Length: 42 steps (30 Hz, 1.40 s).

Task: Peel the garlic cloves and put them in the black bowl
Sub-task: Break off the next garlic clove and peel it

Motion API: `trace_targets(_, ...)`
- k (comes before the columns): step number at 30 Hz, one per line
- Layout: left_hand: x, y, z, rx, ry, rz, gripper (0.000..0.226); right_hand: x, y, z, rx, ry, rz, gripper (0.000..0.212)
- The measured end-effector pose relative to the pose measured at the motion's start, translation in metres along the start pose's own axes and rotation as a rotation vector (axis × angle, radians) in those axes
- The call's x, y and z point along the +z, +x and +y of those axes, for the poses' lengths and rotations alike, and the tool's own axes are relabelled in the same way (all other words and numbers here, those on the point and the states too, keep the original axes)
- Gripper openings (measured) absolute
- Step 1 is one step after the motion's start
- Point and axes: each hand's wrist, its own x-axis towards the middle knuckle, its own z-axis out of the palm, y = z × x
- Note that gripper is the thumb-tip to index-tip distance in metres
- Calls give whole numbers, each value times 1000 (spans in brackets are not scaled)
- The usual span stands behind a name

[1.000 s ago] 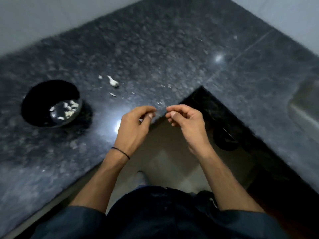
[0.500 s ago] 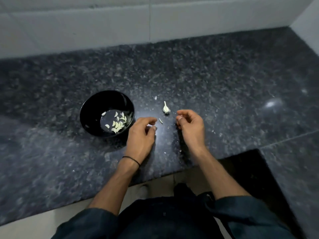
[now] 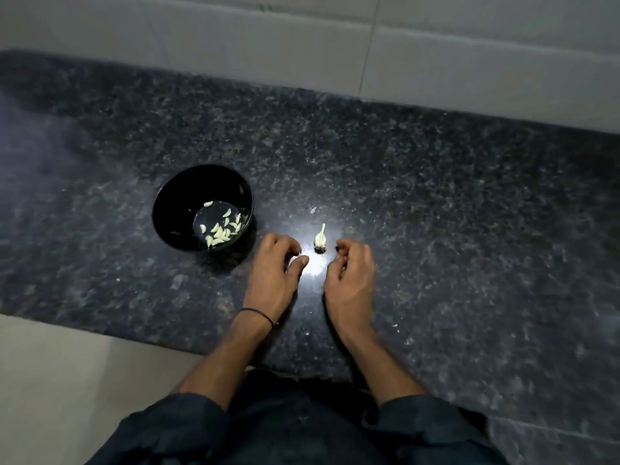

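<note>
Head view: black bowl on dark speckled worktop, left of centre, peeled cloves loose in its bottom. Garlic piece with stalk lies on worktop just right of bowl, between the two hands, touching neither. Small skin scrap just beyond it. Left hand near the bowl, fingers curled down, thumb alongside; can't tell if it holds anything. Right hand just right of the garlic piece, fingers curled in, blurred; contents can't tell. Black band on left wrist. Pale tiled wall behind.
</note>
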Motion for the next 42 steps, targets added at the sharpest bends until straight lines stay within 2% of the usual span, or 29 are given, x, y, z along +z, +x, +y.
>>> trace_targets(3,4,-6,3,18,-9,67,5,-2,0,0,0,22,-20,24)
trace_targets(8,-4,-12,14,-5,-78,150,8,-6,-1,-1,-2,38,-48,25)
trace_targets(11,-24,-12,21,78,-64,225,10,-7,0,-2,-8,34,-46,25)
trace_targets(14,-52,-2,18,143,47,325,13,-7,-1,-3,-4,39,-53,24)
trace_targets(18,-78,16,1,133,260,385,16,-6,-1,-4,8,21,-49,24)
trace_targets(25,-96,28,-15,65,246,288,19,-7,1,-11,58,39,-8,18)
trace_targets(28,-97,27,-17,145,183,312,23,-7,4,-21,84,38,-5,16)
trace_targets(32,-90,22,-3,283,56,283,22,1,11,-30,13,-143,-52,28)
trace_targets(34,-83,18,6,309,-28,225,22,7,12,-30,-42,-201,-65,18)
trace_targets(36,-71,14,11,305,-123,151,21,9,12,-28,-53,-158,-59,8)
trace_targets(38,-58,10,10,197,-262,66,20,5,10,-29,-14,-28,-44,3)
trace_targets(42,-38,11,8,-123,-519,-94,16,-7,5,-42,101,280,-23,9)
